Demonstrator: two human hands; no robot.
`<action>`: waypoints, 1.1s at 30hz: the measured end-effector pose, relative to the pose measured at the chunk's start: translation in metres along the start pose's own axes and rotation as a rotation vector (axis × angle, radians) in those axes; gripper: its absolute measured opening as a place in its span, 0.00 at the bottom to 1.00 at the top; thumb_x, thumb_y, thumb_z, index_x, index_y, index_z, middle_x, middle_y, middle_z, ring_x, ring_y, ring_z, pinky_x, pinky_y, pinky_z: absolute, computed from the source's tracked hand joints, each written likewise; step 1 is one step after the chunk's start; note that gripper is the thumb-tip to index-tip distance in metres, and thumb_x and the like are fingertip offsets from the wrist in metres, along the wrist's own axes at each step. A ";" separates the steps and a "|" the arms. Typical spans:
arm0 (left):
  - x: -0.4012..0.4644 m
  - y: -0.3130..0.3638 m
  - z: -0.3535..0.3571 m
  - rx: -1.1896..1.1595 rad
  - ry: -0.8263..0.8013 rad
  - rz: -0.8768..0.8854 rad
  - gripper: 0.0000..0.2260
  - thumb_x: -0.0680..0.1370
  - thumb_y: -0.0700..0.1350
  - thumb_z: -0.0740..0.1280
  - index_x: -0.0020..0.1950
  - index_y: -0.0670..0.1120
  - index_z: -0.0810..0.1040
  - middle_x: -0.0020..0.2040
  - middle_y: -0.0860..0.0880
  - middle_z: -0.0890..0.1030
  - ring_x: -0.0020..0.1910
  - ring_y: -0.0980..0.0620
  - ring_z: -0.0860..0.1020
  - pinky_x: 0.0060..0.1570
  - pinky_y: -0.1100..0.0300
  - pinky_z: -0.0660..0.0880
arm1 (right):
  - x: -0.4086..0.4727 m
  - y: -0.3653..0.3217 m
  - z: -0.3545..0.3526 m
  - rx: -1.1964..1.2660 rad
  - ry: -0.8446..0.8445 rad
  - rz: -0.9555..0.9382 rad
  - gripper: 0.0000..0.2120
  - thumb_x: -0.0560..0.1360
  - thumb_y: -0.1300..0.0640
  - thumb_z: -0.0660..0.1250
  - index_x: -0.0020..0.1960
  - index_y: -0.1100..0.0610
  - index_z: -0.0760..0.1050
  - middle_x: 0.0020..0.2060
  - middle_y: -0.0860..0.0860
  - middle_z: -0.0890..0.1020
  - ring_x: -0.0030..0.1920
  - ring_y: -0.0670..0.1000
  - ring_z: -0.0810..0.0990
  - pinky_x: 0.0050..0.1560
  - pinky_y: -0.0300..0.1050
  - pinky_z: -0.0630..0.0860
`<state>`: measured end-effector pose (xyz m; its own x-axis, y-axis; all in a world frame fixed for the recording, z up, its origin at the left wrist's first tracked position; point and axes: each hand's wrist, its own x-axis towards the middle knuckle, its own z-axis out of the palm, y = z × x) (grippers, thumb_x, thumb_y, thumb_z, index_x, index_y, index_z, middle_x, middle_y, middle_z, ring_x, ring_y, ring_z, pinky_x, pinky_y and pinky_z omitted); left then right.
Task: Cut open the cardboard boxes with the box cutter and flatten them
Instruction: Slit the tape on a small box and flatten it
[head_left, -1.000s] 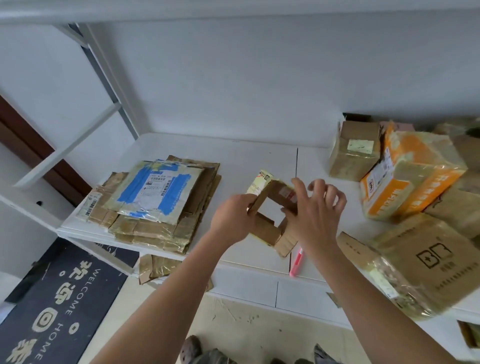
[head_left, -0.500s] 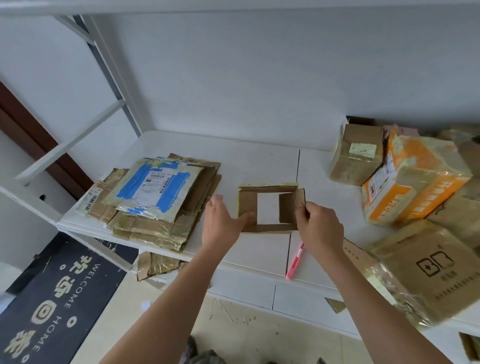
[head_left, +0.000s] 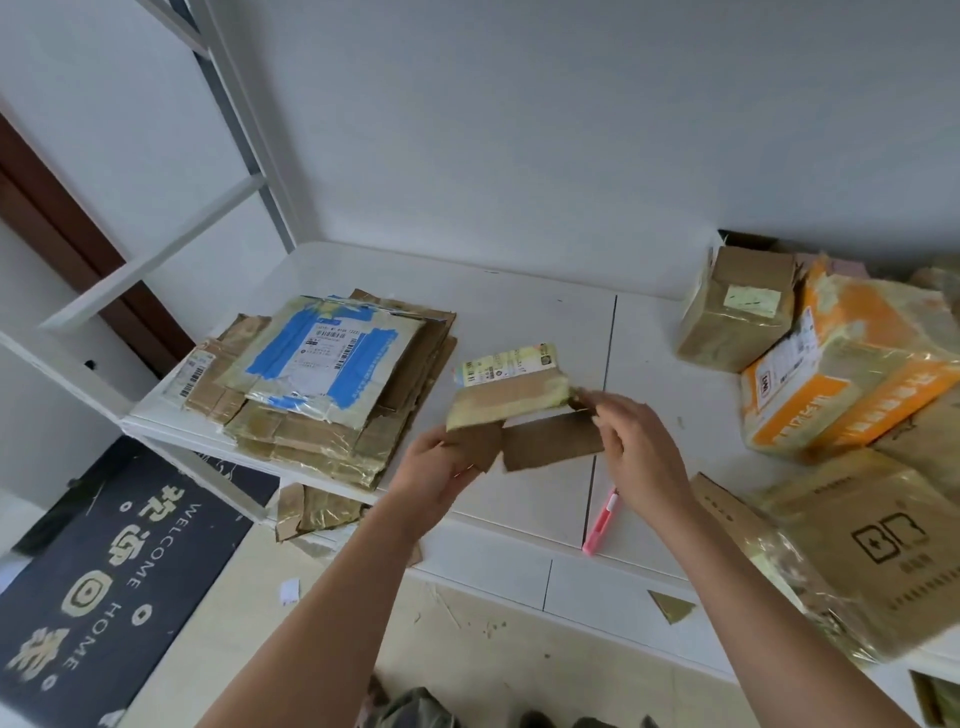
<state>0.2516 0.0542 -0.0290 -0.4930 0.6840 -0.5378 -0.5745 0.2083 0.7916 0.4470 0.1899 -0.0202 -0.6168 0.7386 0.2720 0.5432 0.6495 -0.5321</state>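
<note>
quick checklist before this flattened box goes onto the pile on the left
1. Small box collapsed flat: ok, flaps still hang loose.
2. Left hand grip on the lower left flap: ok.
3. Right hand grip on the right edge: cannot tell, fingers blurred.
4. Flattened pile has a flat top to take it: ok.
5. Box cutter out of the way: ok, lies on the table near its front edge, under the right forearm.
6. Boxes left to cut: not ok, orange box and others wait at right.
</note>
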 end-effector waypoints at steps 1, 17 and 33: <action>0.002 -0.004 -0.009 -0.105 0.014 -0.066 0.19 0.76 0.24 0.54 0.60 0.37 0.77 0.55 0.36 0.82 0.56 0.40 0.81 0.55 0.50 0.79 | 0.001 0.005 0.003 -0.055 -0.096 -0.047 0.20 0.80 0.65 0.62 0.70 0.52 0.74 0.62 0.51 0.79 0.60 0.52 0.78 0.57 0.41 0.76; 0.018 -0.044 -0.015 1.566 0.041 0.327 0.14 0.80 0.42 0.60 0.64 0.48 0.76 0.70 0.51 0.72 0.69 0.48 0.67 0.65 0.51 0.69 | 0.003 -0.001 0.069 -0.358 -0.599 0.057 0.26 0.81 0.42 0.60 0.77 0.45 0.62 0.75 0.52 0.62 0.72 0.56 0.63 0.58 0.52 0.74; 0.016 0.007 0.031 0.610 0.474 0.200 0.10 0.79 0.39 0.68 0.59 0.44 0.72 0.56 0.45 0.79 0.52 0.46 0.80 0.53 0.50 0.79 | 0.005 0.004 0.068 -0.070 -0.521 0.229 0.27 0.83 0.50 0.59 0.79 0.49 0.56 0.80 0.56 0.52 0.79 0.58 0.50 0.78 0.51 0.48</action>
<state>0.2601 0.0886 -0.0230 -0.8532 0.4070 -0.3262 -0.0542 0.5528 0.8315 0.4076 0.1844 -0.0756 -0.6689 0.6870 -0.2841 0.7212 0.5071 -0.4719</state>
